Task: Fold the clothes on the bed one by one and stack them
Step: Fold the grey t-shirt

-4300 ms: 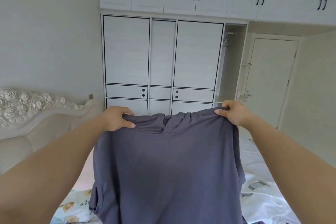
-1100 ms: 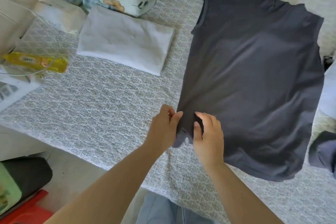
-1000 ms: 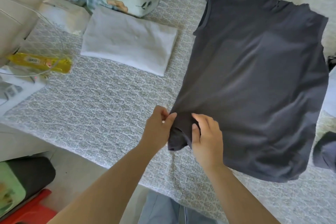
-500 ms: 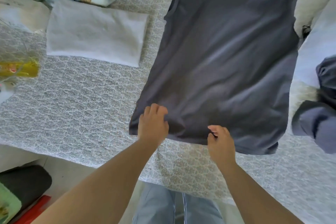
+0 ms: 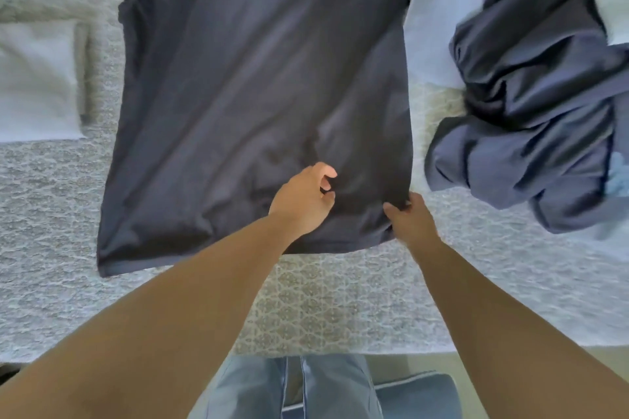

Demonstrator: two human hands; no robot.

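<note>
On the bed (image 5: 51, 282), across its patterned grey cover, a dark sleeveless shirt (image 5: 258, 85) lies spread nearly flat with its hem toward the person and its neck end running out of the top of the view; it sits there, by my reading, so that its sides can be folded in cleanly. The right hand (image 5: 410, 219) is at the near right corner of the hem, thumb and fingers closed on the cloth's edge in a pinch, seemingly to draw that corner square; the left hand (image 5: 303, 199) lies over the lower middle of the shirt, its fingers (image 5: 325, 180) loosely curled; whether they nip a small fold of fabric or only rest on it I cannot tell, though small creases gather just there, which suggests the hand is steadying or smoothing the cloth against the pull of the other. To the left, just apart from the shirt, a pale folded garment (image 5: 35, 82) lies flat; it looks like the start of the stack, kept near so the next piece can go on top. To the right, a crumpled heap of dark blue clothes (image 5: 537, 105) lies beside the shirt on a pale sheet (image 5: 439, 10), evidently unfolded work waiting its turn; so the task looks barely begun, with flattening the step in hand.
</note>
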